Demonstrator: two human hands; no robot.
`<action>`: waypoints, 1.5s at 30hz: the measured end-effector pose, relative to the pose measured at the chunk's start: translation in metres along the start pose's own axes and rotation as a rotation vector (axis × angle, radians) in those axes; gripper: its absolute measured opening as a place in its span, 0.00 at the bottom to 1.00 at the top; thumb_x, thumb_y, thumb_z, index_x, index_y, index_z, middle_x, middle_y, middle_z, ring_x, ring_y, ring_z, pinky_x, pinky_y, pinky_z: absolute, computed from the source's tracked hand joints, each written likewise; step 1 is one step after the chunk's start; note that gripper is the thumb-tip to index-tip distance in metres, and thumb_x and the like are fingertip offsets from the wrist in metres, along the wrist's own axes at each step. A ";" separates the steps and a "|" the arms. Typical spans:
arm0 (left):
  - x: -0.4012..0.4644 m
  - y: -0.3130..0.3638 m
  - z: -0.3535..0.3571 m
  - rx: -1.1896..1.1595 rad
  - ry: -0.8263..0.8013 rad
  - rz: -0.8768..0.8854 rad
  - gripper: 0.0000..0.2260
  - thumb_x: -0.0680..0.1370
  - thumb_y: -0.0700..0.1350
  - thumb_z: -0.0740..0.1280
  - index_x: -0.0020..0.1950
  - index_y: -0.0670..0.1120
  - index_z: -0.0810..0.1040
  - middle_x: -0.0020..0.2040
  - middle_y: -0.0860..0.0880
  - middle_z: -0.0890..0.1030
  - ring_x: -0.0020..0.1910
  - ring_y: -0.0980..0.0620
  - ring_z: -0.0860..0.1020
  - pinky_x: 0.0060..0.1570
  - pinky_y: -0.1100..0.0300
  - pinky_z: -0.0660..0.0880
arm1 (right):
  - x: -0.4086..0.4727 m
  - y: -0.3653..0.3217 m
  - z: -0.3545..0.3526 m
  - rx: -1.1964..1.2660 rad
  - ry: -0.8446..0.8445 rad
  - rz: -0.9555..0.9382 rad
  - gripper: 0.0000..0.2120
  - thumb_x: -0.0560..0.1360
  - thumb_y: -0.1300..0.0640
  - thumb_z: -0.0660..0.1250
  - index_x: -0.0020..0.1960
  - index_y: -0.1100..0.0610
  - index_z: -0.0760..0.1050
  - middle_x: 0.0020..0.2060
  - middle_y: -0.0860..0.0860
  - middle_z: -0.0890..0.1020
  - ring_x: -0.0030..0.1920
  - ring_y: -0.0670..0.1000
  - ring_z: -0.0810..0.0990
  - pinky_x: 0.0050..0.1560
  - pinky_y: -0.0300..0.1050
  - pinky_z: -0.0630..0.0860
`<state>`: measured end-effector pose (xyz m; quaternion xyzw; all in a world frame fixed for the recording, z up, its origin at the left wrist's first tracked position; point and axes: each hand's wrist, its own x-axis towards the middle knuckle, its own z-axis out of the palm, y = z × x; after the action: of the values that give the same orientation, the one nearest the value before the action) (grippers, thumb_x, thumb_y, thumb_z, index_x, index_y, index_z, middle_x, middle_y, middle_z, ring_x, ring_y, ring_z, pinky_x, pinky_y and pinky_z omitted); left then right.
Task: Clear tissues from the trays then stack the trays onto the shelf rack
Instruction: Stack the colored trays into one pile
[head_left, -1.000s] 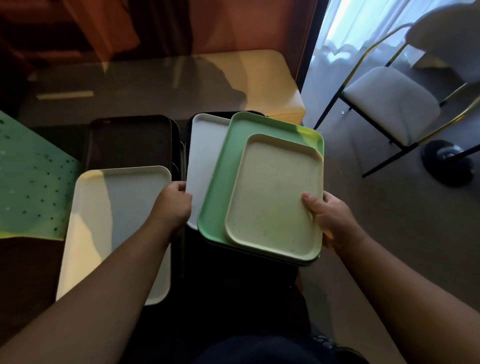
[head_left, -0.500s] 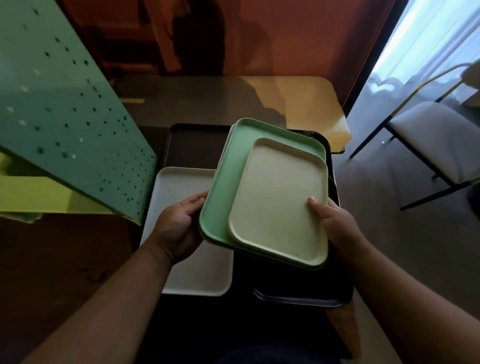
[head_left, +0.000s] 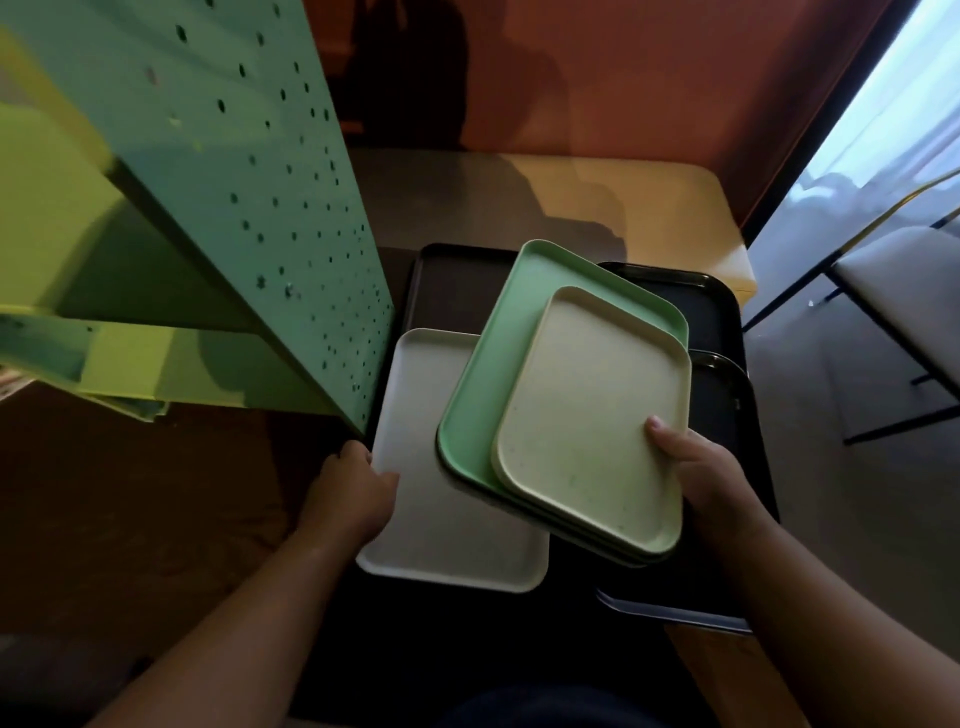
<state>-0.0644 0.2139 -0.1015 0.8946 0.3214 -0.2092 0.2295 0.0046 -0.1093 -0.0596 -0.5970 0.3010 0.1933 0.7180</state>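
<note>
My right hand (head_left: 701, 467) grips a lifted stack of trays at its right edge, thumb on top: a small cream tray (head_left: 587, 415) on a larger green tray (head_left: 498, 343), with darker trays underneath. My left hand (head_left: 353, 493) holds the left edge of a white tray (head_left: 447, 530) lying flat on the table. Black trays (head_left: 711, 322) lie under and behind the stack. The green perforated shelf rack (head_left: 249, 171) stands at the left, its yellow-green shelf (head_left: 156, 364) near my left hand. No tissues show on the trays.
A beige table top (head_left: 597, 202) reaches toward a brown wall. A white-cushioned chair (head_left: 893, 291) with a dark metal frame stands at the right beside a bright curtain. A grey tray edge (head_left: 675, 613) pokes out under the black trays at the lower right.
My view has swung left, bringing the shelf rack in. My left hand let go of the stack's left side and took the white tray's edge. My right hand holds the stack alone.
</note>
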 end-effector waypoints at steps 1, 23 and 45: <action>0.001 -0.009 0.008 0.002 0.009 -0.005 0.15 0.76 0.53 0.66 0.55 0.43 0.73 0.55 0.39 0.77 0.52 0.37 0.78 0.50 0.50 0.76 | -0.001 0.001 0.000 -0.007 0.002 0.001 0.15 0.81 0.59 0.64 0.65 0.65 0.76 0.58 0.66 0.83 0.58 0.69 0.82 0.62 0.68 0.76; -0.033 0.041 -0.015 -1.314 -0.228 0.146 0.12 0.82 0.40 0.61 0.63 0.46 0.78 0.49 0.43 0.86 0.40 0.50 0.85 0.38 0.58 0.82 | -0.013 -0.026 0.014 -0.137 -0.154 -0.099 0.11 0.81 0.62 0.63 0.60 0.52 0.79 0.51 0.55 0.87 0.54 0.59 0.85 0.55 0.60 0.81; -0.020 0.094 -0.029 -1.522 -0.853 0.072 0.27 0.75 0.60 0.63 0.59 0.39 0.81 0.50 0.41 0.85 0.48 0.46 0.85 0.50 0.53 0.82 | -0.004 -0.036 -0.010 0.099 -0.243 0.039 0.26 0.71 0.57 0.65 0.68 0.62 0.74 0.56 0.64 0.84 0.51 0.65 0.84 0.48 0.62 0.84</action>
<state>-0.0091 0.1552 -0.0415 0.3533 0.2323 -0.2473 0.8718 0.0220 -0.1266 -0.0315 -0.5272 0.2323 0.2633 0.7738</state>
